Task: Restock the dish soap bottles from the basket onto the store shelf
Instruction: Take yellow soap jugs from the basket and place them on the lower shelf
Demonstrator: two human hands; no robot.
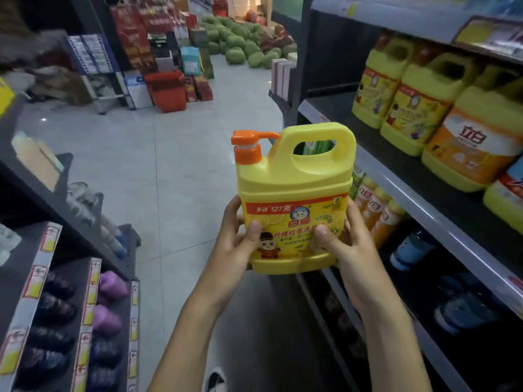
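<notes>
"127克" and "白猫" on held yellow bottle [294, 205] label, "立白" on shelf jug [469, 145]

My left grip [233, 243] and right grip [354, 251] hold the dish soap bottle [294, 193] upright near the shelf [411, 191] edge.

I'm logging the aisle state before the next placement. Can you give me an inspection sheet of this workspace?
Surface: right-hand shelf, a dark board partly stocked.
Job's things: dish soap bottle, yellow with an orange pump, upright, held in mid-air short of the shelf; stocked yellow bottles stand in a row on the shelf.
Clutter: stacked boxes on the floor down the aisle.
Grippers: left hand and right hand grip the bottle's lower sides, thumbs on the label.
Cables: nothing seen.
Surroundings: tiled floor; red basket and watermelons farther off; left shelving.
</notes>
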